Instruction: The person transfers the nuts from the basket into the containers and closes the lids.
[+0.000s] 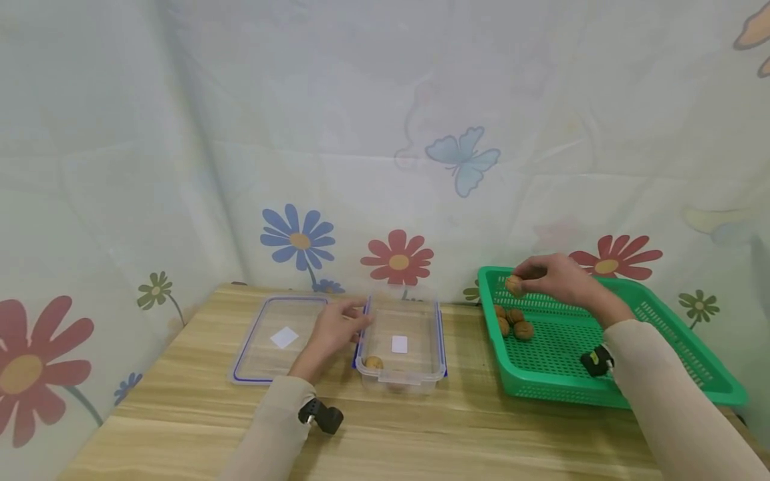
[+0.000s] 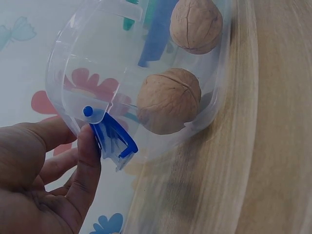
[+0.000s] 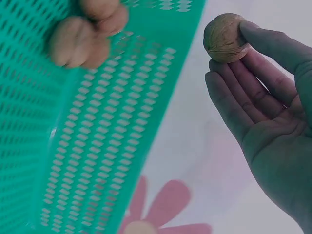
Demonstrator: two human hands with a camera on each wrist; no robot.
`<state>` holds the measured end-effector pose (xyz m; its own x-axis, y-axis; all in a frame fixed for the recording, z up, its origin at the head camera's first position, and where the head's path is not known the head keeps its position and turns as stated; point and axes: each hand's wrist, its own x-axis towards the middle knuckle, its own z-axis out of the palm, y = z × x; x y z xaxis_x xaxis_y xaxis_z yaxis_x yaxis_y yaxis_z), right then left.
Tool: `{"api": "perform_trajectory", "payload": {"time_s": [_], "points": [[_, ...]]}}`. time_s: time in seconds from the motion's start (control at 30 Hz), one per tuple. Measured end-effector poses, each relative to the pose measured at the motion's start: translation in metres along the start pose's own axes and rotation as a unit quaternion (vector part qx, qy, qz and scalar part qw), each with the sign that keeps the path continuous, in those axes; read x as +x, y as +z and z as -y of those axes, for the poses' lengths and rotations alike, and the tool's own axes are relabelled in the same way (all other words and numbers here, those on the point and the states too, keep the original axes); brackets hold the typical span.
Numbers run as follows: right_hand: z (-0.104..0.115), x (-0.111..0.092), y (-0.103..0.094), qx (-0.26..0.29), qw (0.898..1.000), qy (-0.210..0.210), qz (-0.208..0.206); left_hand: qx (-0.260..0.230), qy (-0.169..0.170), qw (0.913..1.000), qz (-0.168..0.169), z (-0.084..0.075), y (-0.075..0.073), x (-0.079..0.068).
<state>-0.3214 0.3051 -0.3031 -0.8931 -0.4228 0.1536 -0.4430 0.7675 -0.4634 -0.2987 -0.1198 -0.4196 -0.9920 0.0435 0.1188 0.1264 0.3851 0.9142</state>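
Observation:
My right hand pinches a walnut between thumb and fingertips, above the left part of the green basket. Several more walnuts lie grouped at the basket's left end. My left hand holds the left rim of a clear plastic box, thumb and finger close by a blue clip that hangs down in the left wrist view. Inside the box, two walnuts show in that view, a nearer walnut and a farther walnut.
Left of the box, a clear lid with a blue seal lies flat on the wooden table, partly behind my left hand. A flowered curtain hangs right behind the table. The basket's raised rim stands to the box's right.

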Motion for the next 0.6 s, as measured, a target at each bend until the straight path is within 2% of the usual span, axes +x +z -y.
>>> {"api": "perform_trajectory", "payload": {"time_s": [0.3, 0.6], "points": [[0.051, -0.007, -0.004, 0.028, 0.999, -0.018, -0.036, 0.000, -0.001, 1.0000, 0.000, 0.000, 0.000, 0.000], [0.087, -0.012, 0.007, 0.073, 0.994, -0.035, -0.079, 0.004, -0.004, 1.0000, -0.003, 0.000, 0.000, 0.000]]}}
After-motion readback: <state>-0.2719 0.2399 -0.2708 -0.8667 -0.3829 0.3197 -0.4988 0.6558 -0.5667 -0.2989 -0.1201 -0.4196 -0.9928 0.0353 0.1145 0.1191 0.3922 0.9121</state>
